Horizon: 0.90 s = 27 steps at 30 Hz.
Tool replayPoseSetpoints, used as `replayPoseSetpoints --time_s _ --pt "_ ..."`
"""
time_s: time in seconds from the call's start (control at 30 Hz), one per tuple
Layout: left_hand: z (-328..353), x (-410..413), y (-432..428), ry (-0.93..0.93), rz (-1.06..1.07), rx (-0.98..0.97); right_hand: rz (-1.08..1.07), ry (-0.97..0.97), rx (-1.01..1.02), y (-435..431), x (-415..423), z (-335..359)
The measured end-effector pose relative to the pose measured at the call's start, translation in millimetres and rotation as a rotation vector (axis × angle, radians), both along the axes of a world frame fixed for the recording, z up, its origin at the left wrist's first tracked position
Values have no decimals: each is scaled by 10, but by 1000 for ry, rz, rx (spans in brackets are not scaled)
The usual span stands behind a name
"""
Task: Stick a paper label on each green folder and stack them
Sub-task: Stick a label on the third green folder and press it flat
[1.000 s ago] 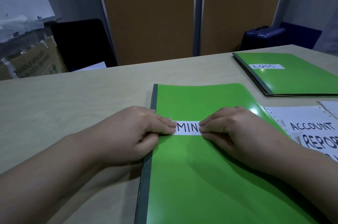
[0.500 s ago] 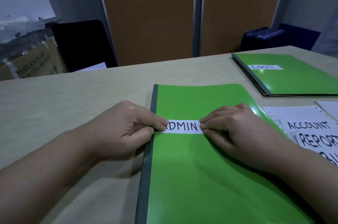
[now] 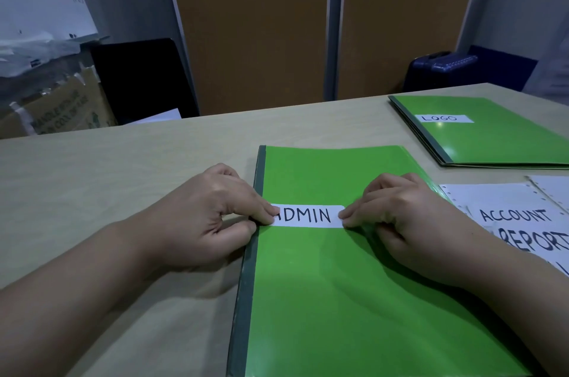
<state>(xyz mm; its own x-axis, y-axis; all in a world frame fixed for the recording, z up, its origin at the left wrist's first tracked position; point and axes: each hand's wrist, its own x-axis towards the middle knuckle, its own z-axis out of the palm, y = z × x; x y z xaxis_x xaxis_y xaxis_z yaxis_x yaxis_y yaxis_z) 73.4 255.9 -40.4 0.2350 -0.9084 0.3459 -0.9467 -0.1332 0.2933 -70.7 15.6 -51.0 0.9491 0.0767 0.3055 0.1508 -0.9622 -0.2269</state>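
A green folder (image 3: 338,284) with a dark spine lies flat on the table in front of me. A white paper label (image 3: 308,216) reading ADMIN lies across its upper part. My left hand (image 3: 209,216) presses the label's left end with curled fingertips, covering the first letter. My right hand (image 3: 409,222) presses the label's right end the same way. Neither hand grips anything. At the far right lies a stack of green folders (image 3: 492,142), the top one bearing a LOGO label (image 3: 443,118).
Sheets of white paper (image 3: 508,204) with handwritten ACCOUNT and REPORT lie to the right of the near folder. The beige table (image 3: 123,176) spreads to the left. Beyond its far edge stand a cardboard box (image 3: 55,111), a black chair (image 3: 138,78) and a blue suitcase (image 3: 440,68).
Both hands slid outward along the label, the left one leftward and the right one rightward, uncovering more of the word ADMIN.
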Motion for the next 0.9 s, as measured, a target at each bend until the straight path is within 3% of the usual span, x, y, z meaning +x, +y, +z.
replayPoseSetpoints --time_s 0.5,0.8,0.9 --pt "-41 8 -32 14 102 -130 -28 24 30 -16 3 36" --pt "-107 69 -43 -24 182 -85 -120 69 -11 21 48 20" --pt "-97 65 -31 53 222 -66 -145 75 -6 19 45 21"
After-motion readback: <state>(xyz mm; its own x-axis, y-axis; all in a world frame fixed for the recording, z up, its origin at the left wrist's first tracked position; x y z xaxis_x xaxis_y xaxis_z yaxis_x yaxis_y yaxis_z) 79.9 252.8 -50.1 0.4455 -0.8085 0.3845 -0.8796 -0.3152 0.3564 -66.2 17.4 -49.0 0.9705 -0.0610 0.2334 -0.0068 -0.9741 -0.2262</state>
